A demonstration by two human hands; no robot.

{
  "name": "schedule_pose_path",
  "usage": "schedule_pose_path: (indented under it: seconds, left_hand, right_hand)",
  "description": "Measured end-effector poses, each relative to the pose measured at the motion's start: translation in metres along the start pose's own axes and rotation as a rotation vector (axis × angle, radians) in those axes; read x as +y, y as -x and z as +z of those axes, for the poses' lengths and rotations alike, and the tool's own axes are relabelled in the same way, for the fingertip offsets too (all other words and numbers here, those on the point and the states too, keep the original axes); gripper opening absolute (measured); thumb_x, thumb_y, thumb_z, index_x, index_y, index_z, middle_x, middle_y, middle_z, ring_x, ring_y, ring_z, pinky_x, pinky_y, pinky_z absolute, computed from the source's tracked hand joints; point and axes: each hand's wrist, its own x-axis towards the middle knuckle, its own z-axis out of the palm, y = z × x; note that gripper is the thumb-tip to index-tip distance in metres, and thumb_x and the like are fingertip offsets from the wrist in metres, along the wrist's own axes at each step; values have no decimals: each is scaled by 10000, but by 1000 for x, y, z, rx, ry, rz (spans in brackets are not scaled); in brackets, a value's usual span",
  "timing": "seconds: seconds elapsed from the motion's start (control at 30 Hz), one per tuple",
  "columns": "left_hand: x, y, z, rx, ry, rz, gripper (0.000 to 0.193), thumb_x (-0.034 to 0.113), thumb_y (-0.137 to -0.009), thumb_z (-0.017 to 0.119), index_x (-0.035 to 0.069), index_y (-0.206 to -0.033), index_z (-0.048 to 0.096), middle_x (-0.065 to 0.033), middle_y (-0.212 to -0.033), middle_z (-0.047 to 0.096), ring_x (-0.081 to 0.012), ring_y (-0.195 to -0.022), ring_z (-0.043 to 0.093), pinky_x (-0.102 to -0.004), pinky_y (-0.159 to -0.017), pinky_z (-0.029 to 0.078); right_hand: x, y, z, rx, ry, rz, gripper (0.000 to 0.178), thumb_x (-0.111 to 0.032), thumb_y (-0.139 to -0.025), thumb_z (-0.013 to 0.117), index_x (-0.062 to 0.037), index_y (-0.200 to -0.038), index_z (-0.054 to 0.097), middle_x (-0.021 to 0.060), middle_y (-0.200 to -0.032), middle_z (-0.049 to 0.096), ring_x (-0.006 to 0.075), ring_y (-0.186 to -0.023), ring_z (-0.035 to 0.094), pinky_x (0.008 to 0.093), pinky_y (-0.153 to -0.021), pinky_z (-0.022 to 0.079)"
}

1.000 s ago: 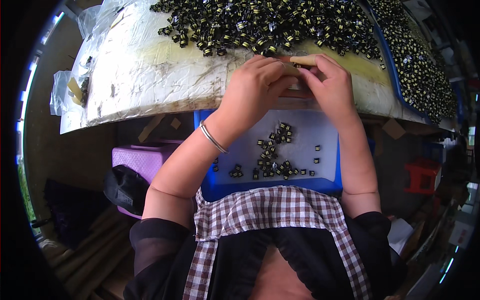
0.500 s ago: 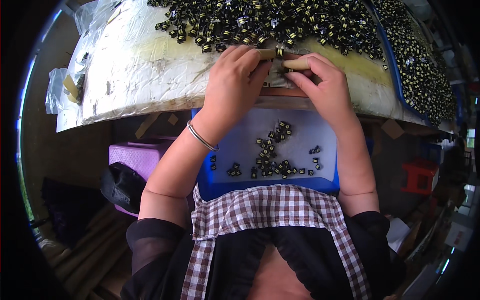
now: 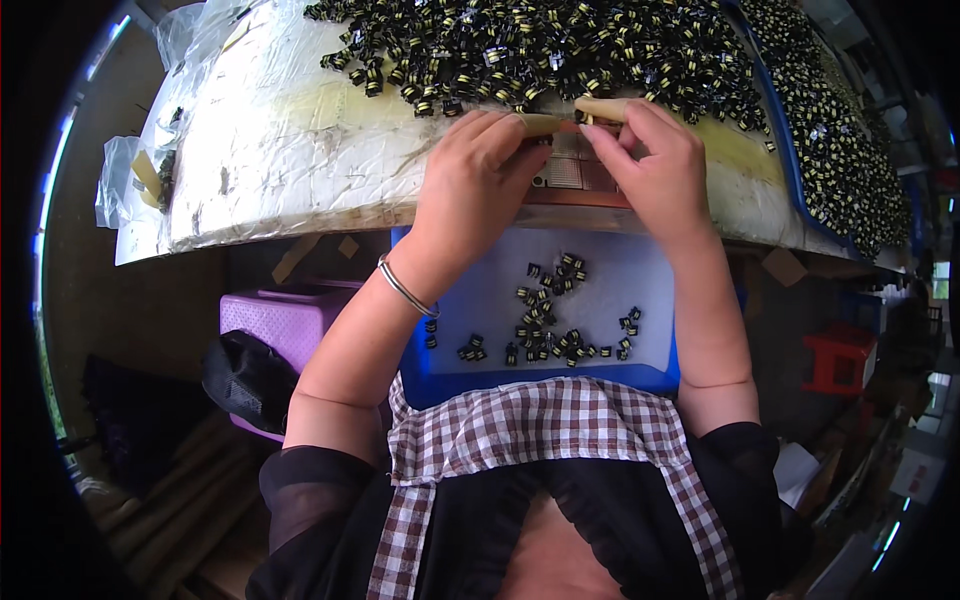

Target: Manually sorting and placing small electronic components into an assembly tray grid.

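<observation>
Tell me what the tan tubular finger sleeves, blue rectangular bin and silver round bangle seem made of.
Tan tubular finger sleeves: matte, probably rubber, from their smooth, dull surface. Blue rectangular bin: likely semi-gloss plastic, walls evenly blue. Silver round bangle: apparently polished metal, with bright highlights.

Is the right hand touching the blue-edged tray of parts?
Apart: the head view shows a strip of pale tabletop between the right hand and the blue-edged tray.

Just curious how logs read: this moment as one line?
left hand: beside metal plate; right hand: beside plate; both grips: unclear; beyond: parts pile; below: blue bin
</observation>
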Motion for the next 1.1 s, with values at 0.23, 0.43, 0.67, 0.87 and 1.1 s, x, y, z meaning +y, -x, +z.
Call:
schedule_pose_path:
  seconds: [0.23,0.43,0.67,0.87,1.1]
  left_hand:
    - [6,-8,18,-136,32,111,121,86,-755,706,30,-837,637,-103,-797,614,-307,-790,576,-410,-721,487]
    - [12,-7,15,-163,118,-12,104,80,-762,696,31,-811,618,-105,-844,617,-302,-821,571,-402,-744,488]
    - [15,-2,25,-77,-65,132,123,81,-769,690,28,-833,600,-102,-890,631,-304,-853,572,-387,-769,491]
    - [8,1,27,-47,-39,149,121,71,-776,681,29,-851,597,-96,-887,629,-300,-852,573,-381,-782,488]
    - [2,-14,6,69,-227,82,173,70,-828,628,59,-999,655,-85,-834,562,-284,-825,559,-380,-749,479]
  right_hand:
    - [16,10,-10,-43,105,148,169,-87,-826,695,-38,-987,706,36,-713,565,124,-553,489,266,-553,433]
    - [26,4,-5,-11,2,166,172,-75,-844,678,-28,-1008,703,57,-836,647,116,-656,613,251,-606,480]
    - [13,11,-4,21,23,97,146,-70,-810,707,-41,-953,694,54,-772,617,130,-587,561,262,-543,450]
    - [17,13,-8,-81,80,171,170,-43,-826,699,-44,-996,692,14,-692,594,73,-559,534,240,-521,437]
    - [17,16,-4,-223,-319,277,182,-16,-837,685,-19,-1019,693,-41,-739,606,32,-583,497,199,-531,415]
